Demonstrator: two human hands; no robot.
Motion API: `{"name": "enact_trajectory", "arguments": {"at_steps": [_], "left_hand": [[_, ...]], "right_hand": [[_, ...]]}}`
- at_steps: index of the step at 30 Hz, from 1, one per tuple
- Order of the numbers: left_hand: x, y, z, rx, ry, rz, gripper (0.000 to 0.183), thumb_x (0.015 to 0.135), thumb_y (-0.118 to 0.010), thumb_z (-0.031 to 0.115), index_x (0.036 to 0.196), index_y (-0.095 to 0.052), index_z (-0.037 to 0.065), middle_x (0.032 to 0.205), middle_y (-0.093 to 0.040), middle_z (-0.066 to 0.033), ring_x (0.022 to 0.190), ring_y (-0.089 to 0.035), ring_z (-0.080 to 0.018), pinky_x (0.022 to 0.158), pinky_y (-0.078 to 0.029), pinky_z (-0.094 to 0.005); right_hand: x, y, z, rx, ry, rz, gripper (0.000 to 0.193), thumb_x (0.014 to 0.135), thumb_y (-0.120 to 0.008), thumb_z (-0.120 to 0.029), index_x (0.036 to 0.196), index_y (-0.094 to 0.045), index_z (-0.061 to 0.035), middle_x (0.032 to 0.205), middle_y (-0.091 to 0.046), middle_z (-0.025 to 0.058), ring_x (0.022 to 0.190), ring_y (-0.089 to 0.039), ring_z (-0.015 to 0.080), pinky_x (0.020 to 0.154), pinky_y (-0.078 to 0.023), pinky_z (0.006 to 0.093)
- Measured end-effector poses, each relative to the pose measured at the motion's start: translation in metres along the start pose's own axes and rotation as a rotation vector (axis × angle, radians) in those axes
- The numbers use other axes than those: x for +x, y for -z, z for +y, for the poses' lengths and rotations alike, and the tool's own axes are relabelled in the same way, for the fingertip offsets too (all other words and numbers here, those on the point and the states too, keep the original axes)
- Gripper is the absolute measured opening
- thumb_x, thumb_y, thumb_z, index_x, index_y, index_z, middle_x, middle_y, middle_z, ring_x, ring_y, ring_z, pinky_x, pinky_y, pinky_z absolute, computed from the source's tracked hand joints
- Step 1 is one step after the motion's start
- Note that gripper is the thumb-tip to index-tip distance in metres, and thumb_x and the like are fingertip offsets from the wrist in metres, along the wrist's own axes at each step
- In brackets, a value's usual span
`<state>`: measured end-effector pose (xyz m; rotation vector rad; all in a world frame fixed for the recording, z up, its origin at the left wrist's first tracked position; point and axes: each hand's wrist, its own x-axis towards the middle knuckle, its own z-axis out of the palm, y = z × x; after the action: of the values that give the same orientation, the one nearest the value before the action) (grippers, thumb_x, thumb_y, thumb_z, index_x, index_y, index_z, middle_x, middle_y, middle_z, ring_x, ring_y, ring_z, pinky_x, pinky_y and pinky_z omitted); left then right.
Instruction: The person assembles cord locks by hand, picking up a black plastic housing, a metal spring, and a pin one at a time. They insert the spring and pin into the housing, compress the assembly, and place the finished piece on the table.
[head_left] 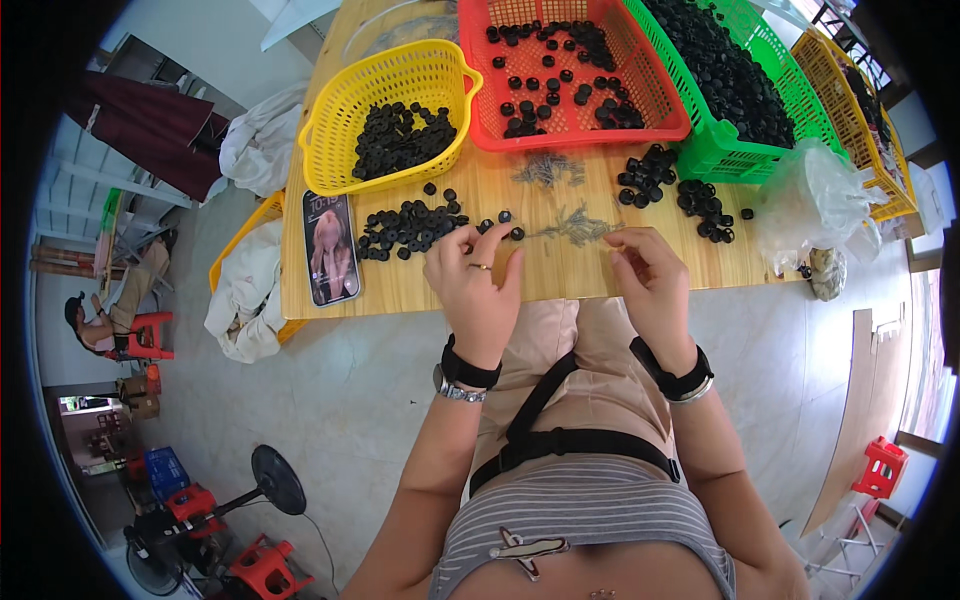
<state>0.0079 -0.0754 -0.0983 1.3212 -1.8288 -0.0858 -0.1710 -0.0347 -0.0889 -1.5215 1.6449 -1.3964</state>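
We're at the near edge of the wooden desk [420, 290], and both hands are in over it! Our left hand [475, 275] curls thumb and forefinger just beside a small black cylinder [517, 233]; whether that grip holds it, we can't tell. Across from it, our right hand [648, 270] brings thumb and fingertips close together by the loose metal pins [582, 226], midway along the near edge, and again we can't tell if its grip has anything. Toward the near left corner, we have flat black rings [410, 228] scattered beside a phone [330, 245]. Behind, toward the far edge, stand a yellow basket [322, 140], a red basket [580, 137] and, rightmost of these three, a green crate [735, 145], all carrying black pieces.
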Motion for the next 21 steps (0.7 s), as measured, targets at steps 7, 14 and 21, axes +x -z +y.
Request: {"name": "enact_trajectory", "arguments": {"at_steps": [7, 14, 21], "left_hand": [[0.008, -0.007, 0.000, 0.121, -0.049, -0.002, 0.028, 0.066, -0.071, 0.016, 0.092, -0.063, 0.015, 0.091, -0.046, -0.0039, 0.092, -0.040, -0.0251, 0.077, -0.030, -0.0397], [0.006, -0.010, -0.004, 0.166, -0.060, 0.011, 0.021, 0.067, -0.071, 0.017, 0.087, -0.066, 0.015, 0.092, -0.046, -0.0023, 0.093, -0.039, -0.0245, 0.078, -0.029, -0.0399], [0.002, -0.010, -0.005, 0.155, -0.117, 0.023, 0.023, 0.065, -0.072, 0.017, 0.087, -0.067, 0.017, 0.093, -0.048, 0.0008, 0.094, -0.040, -0.0233, 0.080, -0.029, -0.0393]], "right_hand": [[0.001, 0.000, 0.000, 0.001, -0.033, -0.001, 0.016, 0.075, -0.056, 0.005, 0.090, -0.061, 0.0000, 0.082, -0.057, 0.0051, 0.060, -0.048, 0.0093, 0.054, -0.039, 0.0203], [0.001, 0.000, 0.003, 0.053, -0.069, -0.004, 0.014, 0.077, -0.056, 0.004, 0.089, -0.062, 0.0003, 0.078, -0.055, 0.0036, 0.060, -0.046, 0.0078, 0.054, -0.038, 0.0197], [0.001, 0.001, 0.009, 0.169, -0.091, 0.015, 0.013, 0.078, -0.055, 0.004, 0.089, -0.062, 0.0004, 0.076, -0.054, 0.0021, 0.060, -0.044, 0.0056, 0.054, -0.037, 0.0188]]}}
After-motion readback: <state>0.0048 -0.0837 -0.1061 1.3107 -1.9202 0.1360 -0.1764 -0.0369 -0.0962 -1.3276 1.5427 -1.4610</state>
